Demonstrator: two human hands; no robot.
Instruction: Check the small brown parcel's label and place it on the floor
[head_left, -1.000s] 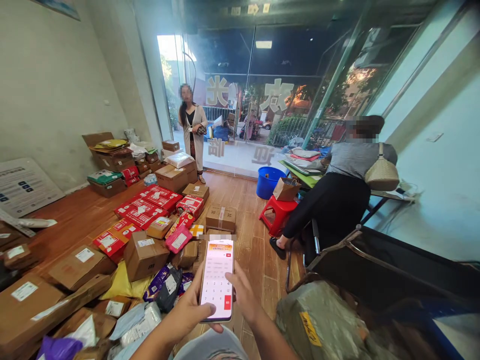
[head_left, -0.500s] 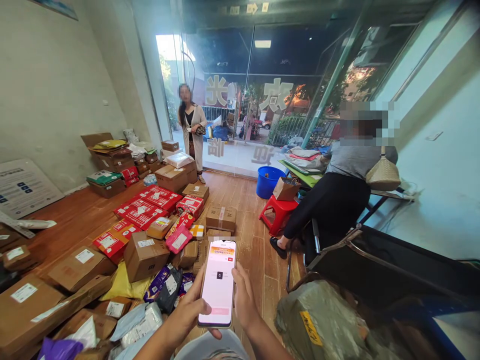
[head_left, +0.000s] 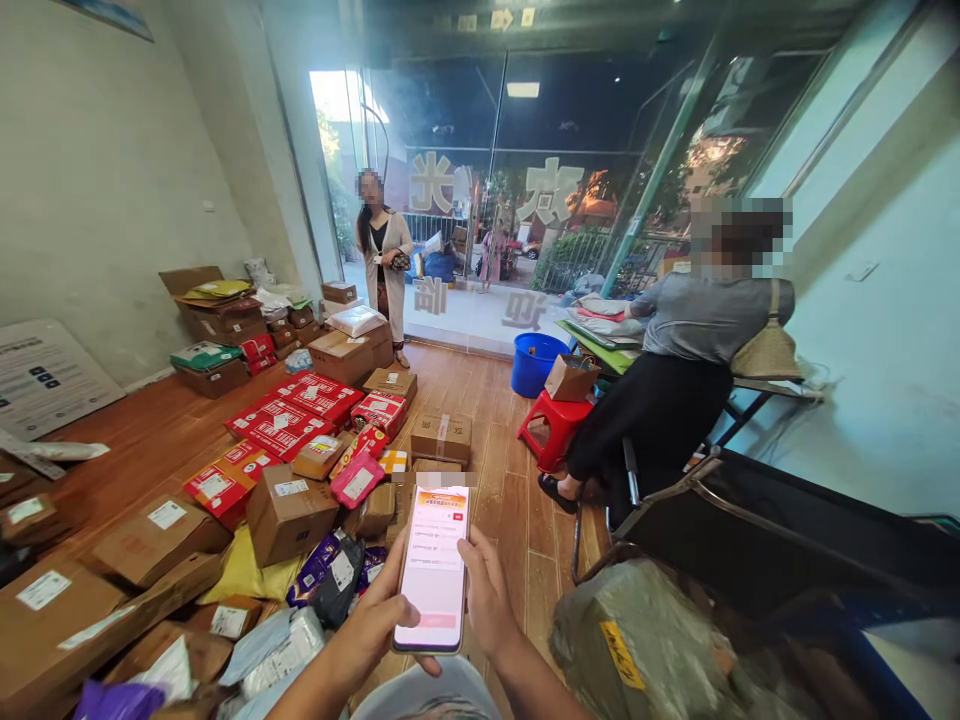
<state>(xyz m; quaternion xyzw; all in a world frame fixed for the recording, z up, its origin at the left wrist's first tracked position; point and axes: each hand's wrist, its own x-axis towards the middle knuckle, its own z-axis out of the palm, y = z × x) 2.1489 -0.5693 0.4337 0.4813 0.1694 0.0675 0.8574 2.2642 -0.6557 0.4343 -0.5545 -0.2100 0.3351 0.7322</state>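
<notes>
Pink screen: phone [head_left: 433, 568] is showing a pale pink page with an orange header, face toward the camera.
Left hand: left hand [head_left: 373, 632] is wrapping the phone's left edge and bottom corner, fingers curled shut on it, thumb lying under the lower edge.
Right hand: right hand [head_left: 487, 600] is resting against the phone's right edge, thumb alongside the screen; whether it is gripping or only touching, I cannot tell.
Axis: phone's long side is running away from the hands, top end tilting slightly right.
Nearer hand: both are touching; the left is carrying it.
Beyond the hands: parcels [head_left: 289, 510] are lying on the wood floor [head_left: 517, 505], ahead and left.
Right of the hands: a wrapped bundle [head_left: 637, 640] is sitting close by.
Farther: one person [head_left: 679, 385] is sitting at a table, another [head_left: 384, 262] is standing by the glass door.
</notes>
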